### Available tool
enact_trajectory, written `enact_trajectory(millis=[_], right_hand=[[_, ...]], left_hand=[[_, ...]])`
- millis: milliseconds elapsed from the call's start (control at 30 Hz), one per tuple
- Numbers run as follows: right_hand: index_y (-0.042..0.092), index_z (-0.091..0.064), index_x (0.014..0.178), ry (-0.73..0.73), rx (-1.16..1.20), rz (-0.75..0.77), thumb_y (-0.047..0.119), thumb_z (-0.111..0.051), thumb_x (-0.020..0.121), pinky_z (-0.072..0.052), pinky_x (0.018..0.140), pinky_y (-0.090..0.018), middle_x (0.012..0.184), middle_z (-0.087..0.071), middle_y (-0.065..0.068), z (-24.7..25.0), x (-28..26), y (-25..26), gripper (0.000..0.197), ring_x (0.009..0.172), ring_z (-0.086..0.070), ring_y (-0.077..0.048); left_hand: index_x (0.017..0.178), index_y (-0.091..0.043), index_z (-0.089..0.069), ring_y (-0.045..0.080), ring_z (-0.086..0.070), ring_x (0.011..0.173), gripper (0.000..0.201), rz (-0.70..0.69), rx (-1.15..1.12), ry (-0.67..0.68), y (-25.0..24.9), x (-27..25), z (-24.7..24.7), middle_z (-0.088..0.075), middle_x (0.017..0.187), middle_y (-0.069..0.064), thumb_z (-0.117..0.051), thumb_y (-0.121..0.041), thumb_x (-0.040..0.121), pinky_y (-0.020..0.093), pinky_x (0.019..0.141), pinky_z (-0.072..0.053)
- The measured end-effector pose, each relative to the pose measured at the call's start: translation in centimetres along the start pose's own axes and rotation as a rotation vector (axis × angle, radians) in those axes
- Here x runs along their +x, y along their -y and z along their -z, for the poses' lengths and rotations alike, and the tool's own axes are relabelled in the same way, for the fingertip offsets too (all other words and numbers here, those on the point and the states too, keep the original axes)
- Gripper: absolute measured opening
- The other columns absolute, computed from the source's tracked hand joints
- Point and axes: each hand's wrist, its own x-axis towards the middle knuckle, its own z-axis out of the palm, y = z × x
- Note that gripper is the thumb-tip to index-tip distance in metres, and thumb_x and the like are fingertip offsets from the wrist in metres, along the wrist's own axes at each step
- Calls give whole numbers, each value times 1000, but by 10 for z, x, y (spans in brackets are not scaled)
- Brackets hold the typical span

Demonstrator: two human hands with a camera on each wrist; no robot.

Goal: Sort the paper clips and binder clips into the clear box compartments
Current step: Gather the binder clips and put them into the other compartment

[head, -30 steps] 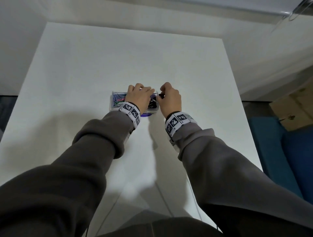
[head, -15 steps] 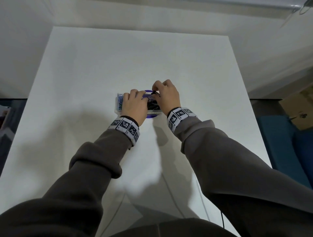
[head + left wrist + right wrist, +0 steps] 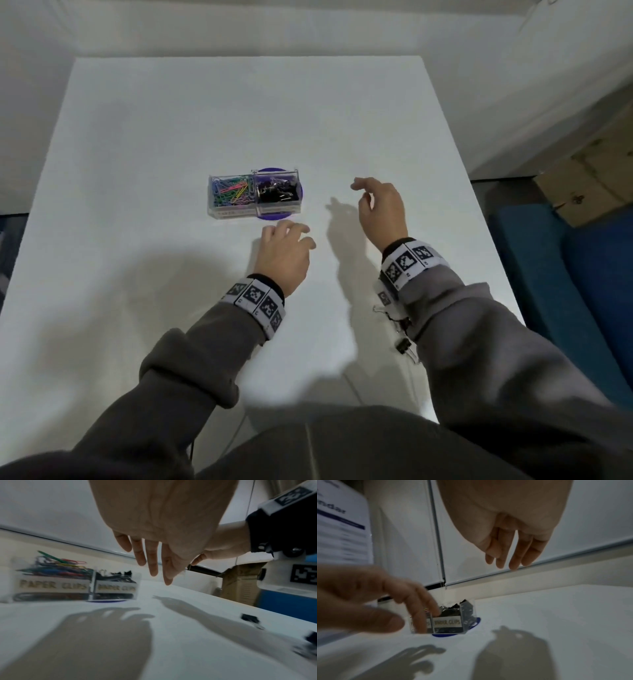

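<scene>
Clear box (image 3: 254, 196) sits mid-desk (image 3: 171, 120), holding sorted clips. Left hand (image 3: 282, 255) and right hand (image 3: 382, 209) hover relaxed, empty. Only the wrist views reveal its labels; stray binder clips (image 3: 404, 344) lie by the right sleeve.

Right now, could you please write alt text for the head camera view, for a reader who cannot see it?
A clear two-compartment box sits on a white table, colourful paper clips on its left side and black binder clips on its right. Both hands, left hand and right hand, are empty, apart from it; loose binder clips lie beside the right sleeve.
</scene>
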Motion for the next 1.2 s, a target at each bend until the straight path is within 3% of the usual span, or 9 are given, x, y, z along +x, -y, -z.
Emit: enact_trajectory(millis=[133,300,433,600,700,867,1000,1100,1200], right_hand=[[10,-66,96,100,-40,-226,1,-45,86,-50,80,-31,100,-70,-7,43,-53,-44,25,88,-63,-22],[7,-64,97,273,-206,-381,14,-54,86,-46,80,-32,104,-67,-9,61,-119,-88,16,94,-61,-26],[15,-59,86,404,-226,-415,21,-64,79,-42,71,-28,97,-61,-5,59,-145,-103,11,85,-59,-23],[14,-59,106,439,-177,-376,14,-73,72,-38,73,-25,99,-45,1,54,-153,-103,37,86,-52,-17],[11,-62,100,420,-156,-342,8,-66,74,-34,72,-24,94,-44,-1,53,-152,-102,27,90,-54,-24],[9,-60,94,185,-44,-394,17,-64,81,-40,70,-26,91,-58,1,66,-151,-105,16,80,-51,-17],[10,-56,87,157,-262,-371,26,-54,85,-41,72,-34,78,-59,-4,71,-155,-106,16,83,-49,-25],[12,-49,81,362,-219,-425,22,-41,90,-36,66,-31,77,-56,-6,68,-159,-100,16,78,-52,-29],[18,-50,88,523,-306,-405,50,-53,82,-41,67,-31,78,-59,2,63,-165,-95,33,74,-54,-22]], left_hand=[[125,-23,-49,21,-36,124,34,-150,-24,274,-39,-15,-23,-42,137,-5,-43,-20,92,36,99,-30],[133,-22,-37,21,-42,117,45,-338,-43,428,-87,-16,-50,-40,134,-1,-47,-35,91,37,96,-38],[125,-21,-42,23,-46,109,45,-378,-41,435,-115,-12,-65,-46,122,2,-53,-41,87,38,91,-41],[117,-18,-51,24,-48,106,33,-370,-36,406,-126,-8,-74,-50,117,3,-54,-34,88,37,89,-41],[112,-19,-54,23,-52,102,28,-260,-183,371,-119,-6,-73,-56,112,1,-53,-34,88,38,90,-43],[116,-17,-46,21,-54,104,27,17,-529,331,-102,0,-63,-54,117,4,-38,-12,90,40,90,-46],[115,-24,-43,20,-55,97,29,-136,-398,545,-108,-2,-63,-50,121,-1,-46,-20,86,38,86,-47],[125,-29,-40,19,-56,95,43,-270,-257,610,-114,-3,-75,-47,117,-3,-57,-29,85,38,82,-48],[126,-27,-41,23,-56,87,42,-325,-176,619,-119,-2,-78,-44,112,0,-57,-30,87,39,77,-49]])
